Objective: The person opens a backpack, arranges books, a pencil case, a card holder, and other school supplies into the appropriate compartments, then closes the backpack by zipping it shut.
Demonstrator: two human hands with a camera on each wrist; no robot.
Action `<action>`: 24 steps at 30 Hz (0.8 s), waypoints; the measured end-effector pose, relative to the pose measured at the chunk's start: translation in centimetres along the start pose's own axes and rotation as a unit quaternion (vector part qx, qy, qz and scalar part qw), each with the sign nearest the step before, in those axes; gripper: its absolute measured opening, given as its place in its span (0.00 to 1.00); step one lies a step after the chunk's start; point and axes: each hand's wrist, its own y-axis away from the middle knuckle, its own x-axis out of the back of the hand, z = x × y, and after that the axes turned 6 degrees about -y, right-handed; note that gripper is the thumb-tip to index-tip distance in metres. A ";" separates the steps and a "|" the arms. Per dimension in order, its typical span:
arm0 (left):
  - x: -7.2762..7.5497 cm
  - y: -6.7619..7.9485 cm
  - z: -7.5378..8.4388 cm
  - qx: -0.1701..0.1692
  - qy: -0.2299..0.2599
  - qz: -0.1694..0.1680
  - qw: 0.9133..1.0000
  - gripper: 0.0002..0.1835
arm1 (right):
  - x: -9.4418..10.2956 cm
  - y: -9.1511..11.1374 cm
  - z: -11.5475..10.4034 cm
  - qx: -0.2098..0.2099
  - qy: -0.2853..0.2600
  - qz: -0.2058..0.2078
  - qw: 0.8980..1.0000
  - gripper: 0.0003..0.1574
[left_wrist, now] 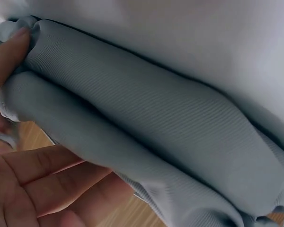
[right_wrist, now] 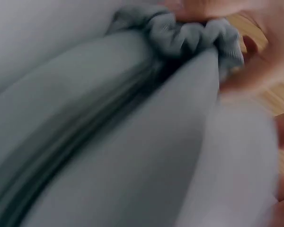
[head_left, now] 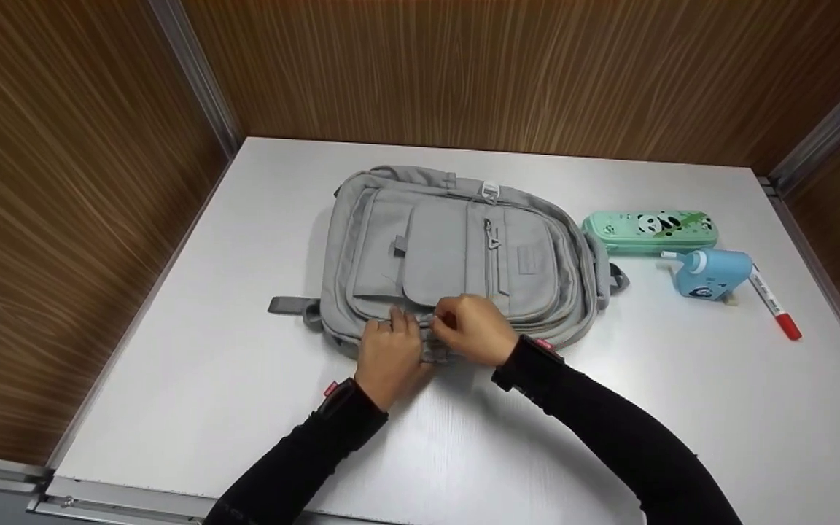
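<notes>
A grey backpack [head_left: 434, 251] lies flat on the white table, front pockets facing up. My left hand [head_left: 391, 350] grips its near side, with the thumb [left_wrist: 9, 59] pressed on the grey fabric and the fingers [left_wrist: 61, 182] on the pocket side. Fabric [right_wrist: 194, 40] is bunched beside the left hand in the right wrist view. My right hand [head_left: 475, 328] is just right of the left, its fingers curled and thumb meeting forefinger at the near edge. It pinches a small grey piece of the backpack, mostly hidden; the right wrist view is blurred.
To the backpack's right lie a green panda-print case [head_left: 653, 232], a blue bottle-like thing with a white spout [head_left: 712, 273] and a white marker with a red cap [head_left: 776, 302]. A strap [head_left: 290, 305] sticks out left. Wood-grain panels [head_left: 500, 80] wall the table's back and sides.
</notes>
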 end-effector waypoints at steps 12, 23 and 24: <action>0.5 0.4 -0.1 0.024 0.061 -0.042 0.997 0.52 | 1.2 1.3 1.4 0.012 -0.047 -0.045 0.998 0.14; 1.2 0.1 2.2 0.052 0.066 -0.038 0.996 0.48 | 8.5 3.1 7.7 0.002 0.129 0.050 0.990 0.14; 1.2 0.0 2.3 0.053 0.065 -0.037 0.996 0.46 | 8.9 3.4 8.6 -0.001 0.151 0.046 0.987 0.16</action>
